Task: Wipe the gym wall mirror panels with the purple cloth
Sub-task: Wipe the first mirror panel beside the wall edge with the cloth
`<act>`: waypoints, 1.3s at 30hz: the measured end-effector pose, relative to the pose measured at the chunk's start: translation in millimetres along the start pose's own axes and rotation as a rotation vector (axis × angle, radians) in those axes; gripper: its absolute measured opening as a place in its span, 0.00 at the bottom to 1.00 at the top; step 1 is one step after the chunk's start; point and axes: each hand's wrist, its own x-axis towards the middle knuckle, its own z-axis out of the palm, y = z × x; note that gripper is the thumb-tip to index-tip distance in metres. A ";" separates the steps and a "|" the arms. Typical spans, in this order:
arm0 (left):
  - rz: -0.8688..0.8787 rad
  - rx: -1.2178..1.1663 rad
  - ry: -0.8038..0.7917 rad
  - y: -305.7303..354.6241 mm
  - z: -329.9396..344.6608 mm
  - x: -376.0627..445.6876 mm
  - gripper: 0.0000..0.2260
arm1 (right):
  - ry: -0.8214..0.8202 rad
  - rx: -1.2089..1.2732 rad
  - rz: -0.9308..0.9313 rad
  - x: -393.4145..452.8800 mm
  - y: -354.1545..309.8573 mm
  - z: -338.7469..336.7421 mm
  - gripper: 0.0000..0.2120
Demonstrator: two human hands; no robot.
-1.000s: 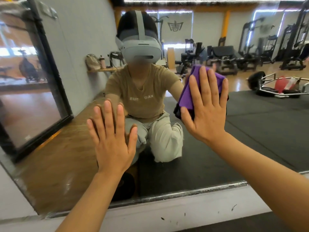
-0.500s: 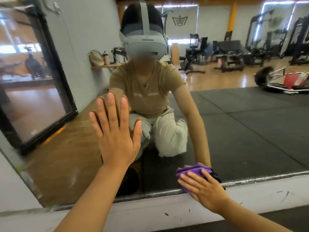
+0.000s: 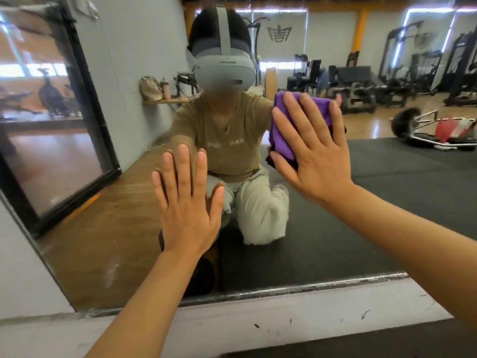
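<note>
Two bare forearms reach up from the bottom edge toward the wall mirror (image 3: 361, 215). Nearest the lower frame, the left hand (image 3: 188, 215) lies flat against the glass, fingers straight and slightly spread, thumb out to the side; its grip is released and holds nothing. Higher and to the right, the right hand (image 3: 315, 156) is also spread flat, fingers straight, and presses the purple cloth (image 3: 281, 140) against the mirror. The cloth is bunched under the palm and fingers, showing past the fingertips at the top and beside the thumb on the left; the grip is not curled round it, only pushing it onto the glass. A metal strip (image 3: 296, 289) edges the mirror's bottom, with a scuffed white wall band (image 3: 232, 324) below. Deeper in the reflection a kneeling person wears a grey headset (image 3: 223, 71), and gym machines (image 3: 361, 83) stand far behind.
</note>
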 end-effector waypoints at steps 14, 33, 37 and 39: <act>0.247 0.028 -0.088 -47.5 -8.9 -4.6 0.29 | -0.422 -0.055 -0.860 -230.7 -85.4 40.8 0.29; 0.287 0.069 -0.120 -51.2 -19.7 -3.5 0.29 | 0.063 -0.105 0.067 62.7 14.8 -12.1 0.30; 0.291 0.052 -0.115 -51.9 -22.6 -4.4 0.29 | 0.034 -0.030 0.123 17.6 -29.1 4.2 0.31; 0.302 0.052 -0.120 -54.7 -22.5 -3.7 0.29 | -0.046 0.005 -0.061 -29.1 -53.3 12.6 0.32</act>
